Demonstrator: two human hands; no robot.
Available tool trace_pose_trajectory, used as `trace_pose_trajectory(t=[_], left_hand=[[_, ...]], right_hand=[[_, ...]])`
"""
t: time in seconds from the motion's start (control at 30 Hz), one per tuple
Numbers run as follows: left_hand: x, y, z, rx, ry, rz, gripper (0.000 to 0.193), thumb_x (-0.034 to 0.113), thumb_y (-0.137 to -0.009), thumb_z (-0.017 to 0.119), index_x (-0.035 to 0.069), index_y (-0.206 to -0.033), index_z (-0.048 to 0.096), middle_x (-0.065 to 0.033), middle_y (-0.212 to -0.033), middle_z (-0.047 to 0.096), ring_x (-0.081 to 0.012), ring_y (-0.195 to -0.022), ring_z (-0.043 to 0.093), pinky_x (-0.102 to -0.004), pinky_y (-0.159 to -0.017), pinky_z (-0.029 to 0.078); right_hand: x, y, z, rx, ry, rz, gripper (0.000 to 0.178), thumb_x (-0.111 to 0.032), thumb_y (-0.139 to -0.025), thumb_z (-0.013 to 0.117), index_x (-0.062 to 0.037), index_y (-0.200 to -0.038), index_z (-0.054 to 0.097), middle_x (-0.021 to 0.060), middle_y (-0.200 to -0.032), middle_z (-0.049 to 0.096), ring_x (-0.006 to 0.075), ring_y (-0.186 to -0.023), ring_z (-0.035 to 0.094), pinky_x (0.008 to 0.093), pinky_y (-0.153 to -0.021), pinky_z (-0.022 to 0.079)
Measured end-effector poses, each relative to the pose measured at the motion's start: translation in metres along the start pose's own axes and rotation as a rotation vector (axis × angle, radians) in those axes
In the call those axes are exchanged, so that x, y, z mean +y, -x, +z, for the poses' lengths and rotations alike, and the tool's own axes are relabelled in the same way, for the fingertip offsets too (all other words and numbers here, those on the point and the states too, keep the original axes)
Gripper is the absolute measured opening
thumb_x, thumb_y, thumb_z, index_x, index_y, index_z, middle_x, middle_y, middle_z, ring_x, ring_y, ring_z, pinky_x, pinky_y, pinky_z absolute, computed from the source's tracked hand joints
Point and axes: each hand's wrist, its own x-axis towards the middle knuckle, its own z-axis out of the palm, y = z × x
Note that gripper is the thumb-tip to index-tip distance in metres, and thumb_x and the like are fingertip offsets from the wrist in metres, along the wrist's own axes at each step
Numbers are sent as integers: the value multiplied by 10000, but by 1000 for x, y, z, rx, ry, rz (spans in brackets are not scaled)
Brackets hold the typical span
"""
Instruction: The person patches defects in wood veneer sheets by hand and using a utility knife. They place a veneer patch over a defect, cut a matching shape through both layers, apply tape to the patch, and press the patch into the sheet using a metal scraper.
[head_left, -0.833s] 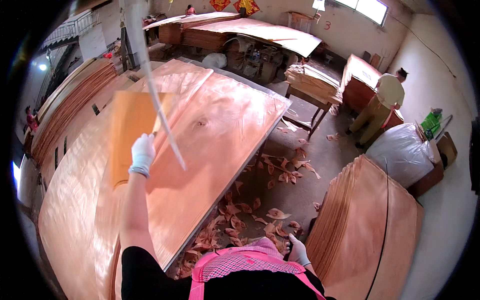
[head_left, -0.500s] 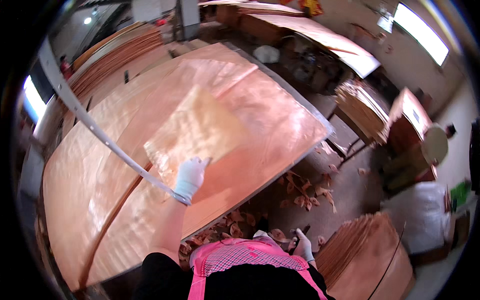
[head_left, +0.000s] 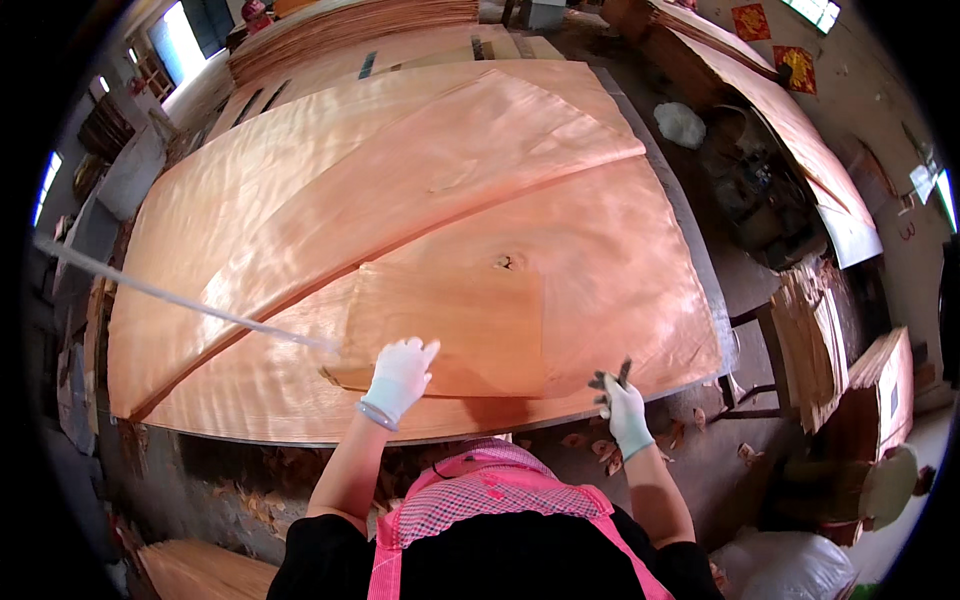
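A small rectangular sheet of wood veneer (head_left: 470,320) lies over a large pinkish veneer sheet (head_left: 610,240) on the stack in front of me. My left hand (head_left: 400,375), in a white glove, grips the small sheet near its front left corner. The fingers are closed and partly hidden. My right hand (head_left: 622,405), gloved with dark fingertips, is at the front right edge of the stack. Its fingers are closed round a small dark thing that I cannot make out. A dark-edged hole (head_left: 503,262) shows in the large sheet just beyond the small one.
A folded veneer flap (head_left: 430,170) crosses the stack diagonally. A thin pale strip (head_left: 190,300) reaches from the left toward my left hand. More veneer piles (head_left: 350,35) stand behind, with a long bench (head_left: 770,110) at far right. Veneer scraps (head_left: 610,455) litter the floor.
The small veneer sheet has come down from above the stack onto the large sheet. My right hand has risen from beside my body to the stack's edge. The view has turned left.
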Motion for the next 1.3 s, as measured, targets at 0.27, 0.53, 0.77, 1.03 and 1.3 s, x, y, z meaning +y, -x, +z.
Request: trace_pose_trajectory(t=[0.27, 0.53, 0.77, 1.03, 1.3], left_hand=[[17, -67, 37, 289, 168, -135, 598, 426, -919, 643, 56, -1381, 550, -160, -1397, 555, -326, -1374, 437, -506, -1204, 223], [32, -87, 55, 300, 188, -332, 601, 414, -967, 579, 52, -1441, 502, -247, -1529, 396, -414, -1444, 320, -536, -1222, 159], [32, -92, 66, 297, 138, -424, 564, 381, -967, 576, 85, -1444, 515, -248, -1546, 371, -427, -1450, 303, -550, -1217, 165], [55, -146, 79, 252, 150, -427, 588, 428, -974, 544, 111, -1467, 497, -228, -1584, 337, -388, -1480, 284, -527, -1228, 153], [56, -179, 57, 223, 267, -555, 468, 355, -952, 606, 106, -1348, 585, -206, -1429, 496, -375, -1289, 505, -481, -1087, 400]], right_hand=[[-57, -131, 105, -77, 513, -327, 496, -254, -926, 700, -20, -1346, 577, 62, -1124, 712, 119, -635, 630, 252, -522, 452], [-96, -204, 145, -257, 1035, -281, 516, -323, -836, 742, 14, -1211, 634, 198, -1163, 685, 336, -1018, 672, 413, -896, 510], [-107, -156, 128, -594, 979, -682, 363, -336, -821, 765, -15, -983, 713, 158, -827, 696, 293, -835, 690, 389, -776, 523], [-142, -255, 160, -327, 1021, -330, 325, -315, -853, 688, 8, -868, 654, 170, -779, 678, 322, -775, 672, 419, -728, 511], [-142, -280, 150, -227, 1092, -986, 316, -277, -888, 675, 0, -1036, 644, 179, -825, 674, 339, -772, 655, 429, -726, 515]])
